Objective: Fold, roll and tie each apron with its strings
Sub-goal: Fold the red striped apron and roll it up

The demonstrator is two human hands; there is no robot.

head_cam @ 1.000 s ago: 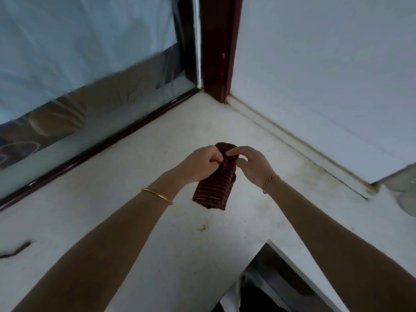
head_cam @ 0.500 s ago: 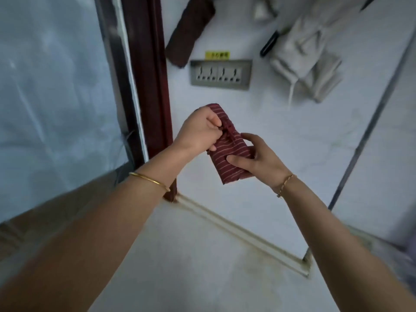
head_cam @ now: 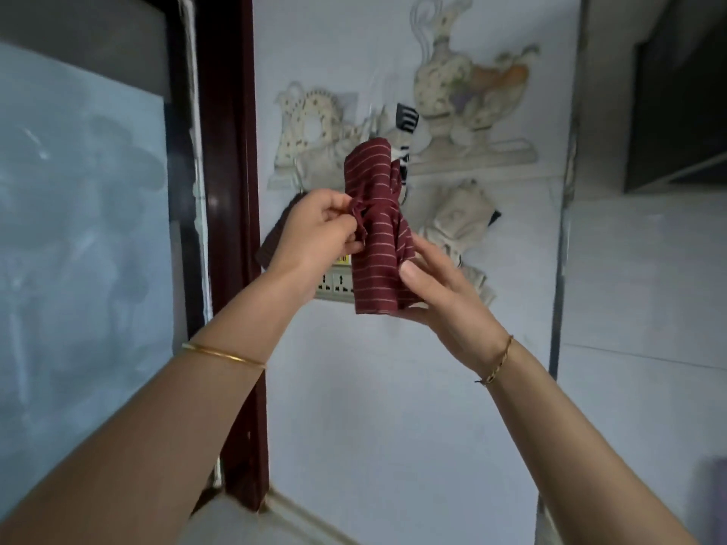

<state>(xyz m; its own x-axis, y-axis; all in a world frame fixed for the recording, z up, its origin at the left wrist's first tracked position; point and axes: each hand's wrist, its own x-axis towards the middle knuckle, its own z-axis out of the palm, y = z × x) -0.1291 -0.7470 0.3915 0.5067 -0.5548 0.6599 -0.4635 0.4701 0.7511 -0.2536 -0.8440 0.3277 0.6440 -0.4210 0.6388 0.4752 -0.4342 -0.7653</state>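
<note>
Hands now raised higher — left hand [head_cam: 314,234] pinches strings [head_cam: 360,216], right hand [head_cam: 444,300] grips the upright apron [head_cam: 373,265].

One wide-angle camera on the person's head looks out along both forearms, which enter from the lower corners and meet mid-frame. It faces a pale wall [head_cam: 393,387] nearly square-on. The left hand [head_cam: 314,234] and right hand [head_cam: 444,300], holding the apron [head_cam: 373,245], sit at arm's length, near the lens. Wall ornaments [head_cam: 452,96] lie beyond the fingers [head_cam: 334,214], with a dark door frame [head_cam: 232,190] to their left.
</note>
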